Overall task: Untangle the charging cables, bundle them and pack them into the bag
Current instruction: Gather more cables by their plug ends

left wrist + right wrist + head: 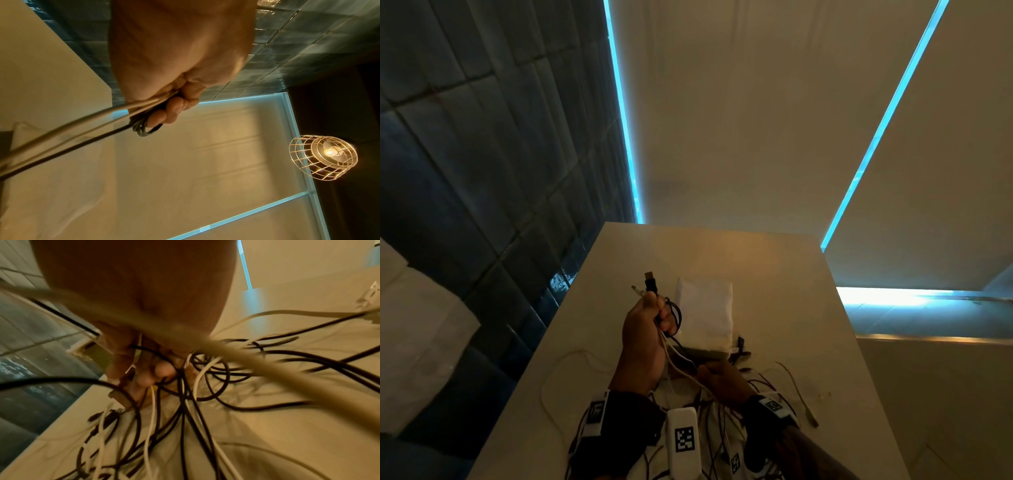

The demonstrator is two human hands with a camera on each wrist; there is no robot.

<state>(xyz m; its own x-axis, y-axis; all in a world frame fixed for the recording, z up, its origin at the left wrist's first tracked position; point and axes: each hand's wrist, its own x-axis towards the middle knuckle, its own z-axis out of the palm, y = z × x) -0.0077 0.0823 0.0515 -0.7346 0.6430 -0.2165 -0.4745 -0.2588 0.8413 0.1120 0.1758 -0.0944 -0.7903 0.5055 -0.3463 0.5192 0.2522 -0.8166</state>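
My left hand (650,325) is raised above the table and grips a small bunch of cables. A black USB plug (650,280) and a white plug (637,291) stick up out of the fist. A black loop (147,129) hangs under the curled fingers (170,112). From the fist a white and a black cable (678,359) run down to my right hand (717,375), which pinches cables low over the tangled pile of black and white cables (185,426). The white bag (705,315) lies flat on the table just beyond both hands.
The beige table (774,274) ends at a far edge by a window with blue-lit frames. Dark tiled wall stands on the left. Loose cable ends (810,411) trail to the right. A thin white cable (558,377) loops to the left. A wire-cage lamp (322,158) hangs overhead.
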